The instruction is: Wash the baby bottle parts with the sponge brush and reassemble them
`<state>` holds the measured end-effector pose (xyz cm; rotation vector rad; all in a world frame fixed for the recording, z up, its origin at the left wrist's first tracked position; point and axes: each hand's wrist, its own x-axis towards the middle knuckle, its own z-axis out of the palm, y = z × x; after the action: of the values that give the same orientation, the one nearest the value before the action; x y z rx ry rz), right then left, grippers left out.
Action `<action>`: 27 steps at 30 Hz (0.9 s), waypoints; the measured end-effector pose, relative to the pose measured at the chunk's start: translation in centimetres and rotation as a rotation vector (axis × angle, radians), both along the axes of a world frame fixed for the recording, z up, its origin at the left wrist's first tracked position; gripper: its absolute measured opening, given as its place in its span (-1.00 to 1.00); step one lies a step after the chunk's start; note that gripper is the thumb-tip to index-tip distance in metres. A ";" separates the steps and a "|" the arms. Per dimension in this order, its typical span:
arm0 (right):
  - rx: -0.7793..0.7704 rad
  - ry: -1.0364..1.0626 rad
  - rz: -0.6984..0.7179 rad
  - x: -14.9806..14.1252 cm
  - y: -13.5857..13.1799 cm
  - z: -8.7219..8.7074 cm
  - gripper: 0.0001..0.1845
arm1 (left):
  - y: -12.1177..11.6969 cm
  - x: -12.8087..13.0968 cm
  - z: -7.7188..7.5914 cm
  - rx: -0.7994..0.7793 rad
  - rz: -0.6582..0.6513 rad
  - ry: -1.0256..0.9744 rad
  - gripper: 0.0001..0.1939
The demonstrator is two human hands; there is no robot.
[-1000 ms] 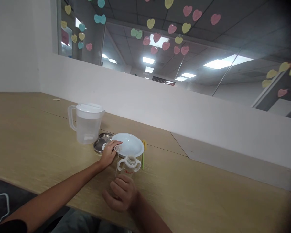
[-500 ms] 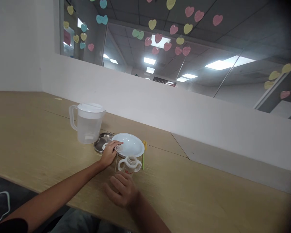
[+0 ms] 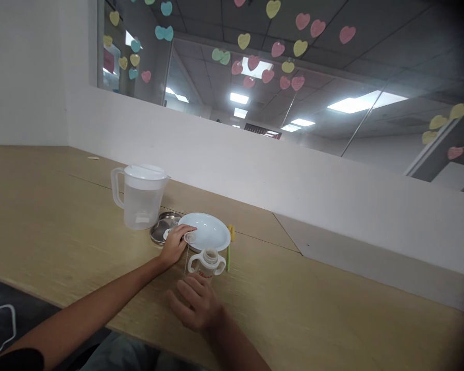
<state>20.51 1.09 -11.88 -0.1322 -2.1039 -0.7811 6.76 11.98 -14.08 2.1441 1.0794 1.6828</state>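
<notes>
My left hand point(image 3: 174, 243) is at the near left edge of a white dish point(image 3: 212, 234), its fingers lapped over the rim and its thumb hidden. In front of it is a clear, spoon-like piece point(image 3: 189, 237) with a round end and a thin stem running down to my right hand point(image 3: 195, 303). My right hand is curled, fingers closed at the stem's lower end. Just beyond it stands an uncapped clear bottle point(image 3: 208, 264) with two white handles and red print. A white cap-like piece point(image 3: 166, 233) shows partly behind my left hand.
A lidded clear pitcher point(image 3: 142, 203) stands at the back left. Beside it lies a round metal tray point(image 3: 157, 234), partly under the dish. A yellow-headed, green-handled brush-like tool point(image 3: 230, 242) lies right of the dish. The wooden table point(image 3: 313, 309) meets a white wall behind.
Both hands and the objects hold nearly the same places. The camera view has shifted very slightly.
</notes>
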 end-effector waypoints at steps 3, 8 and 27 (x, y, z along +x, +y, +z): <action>-0.001 0.003 -0.003 0.0 -0.1 0.2 -0.87 | 0.0 0.0 0.0 -0.003 -0.005 -0.009 -0.63; -0.015 0.020 -0.017 0.1 -0.2 0.3 -0.86 | 0.0 0.0 0.0 -0.010 -0.014 -0.012 -0.66; -0.016 0.047 0.042 0.1 0.0 0.1 -0.84 | 0.2 0.2 -0.1 -0.032 0.000 -0.015 -0.62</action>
<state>20.62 1.07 -11.75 -0.1139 -2.0627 -0.7295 6.99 12.18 -14.23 2.1087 1.0954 1.6668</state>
